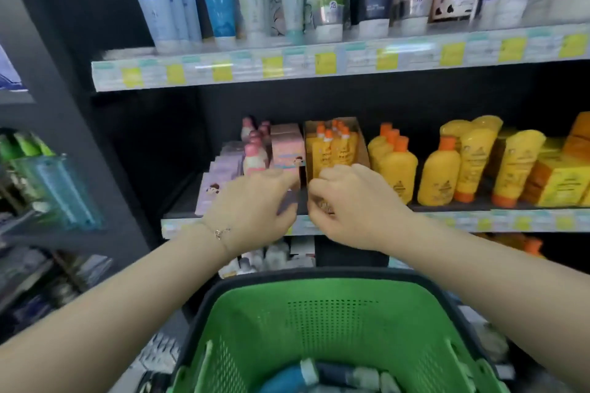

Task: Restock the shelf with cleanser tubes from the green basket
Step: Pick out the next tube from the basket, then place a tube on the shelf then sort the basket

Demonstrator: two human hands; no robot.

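The green basket [322, 289] sits low in front of me, with several cleanser tubes [297, 378] lying in its bottom. More cleanser tubes [220, 0] stand in a row on the top shelf [242, 70]. Both my hands are up at the front of the middle shelf [479, 220]. My left hand [255, 204], with a bracelet on its wrist, has fingers and thumb closed around the front of a pink box [287, 150]. My right hand [351, 201] curls over the front corner of a brown cardboard tray [362, 147] holding yellow bottles. Neither hand holds a tube.
Yellow bottles and tubes [440, 175] and orange boxes [562, 182] fill the middle shelf to the right. Pink bottles [255, 153] and pale purple boxes [220, 182] stand to the left, beside a dark gap. Another rack [48, 175] of goods stands at far left.
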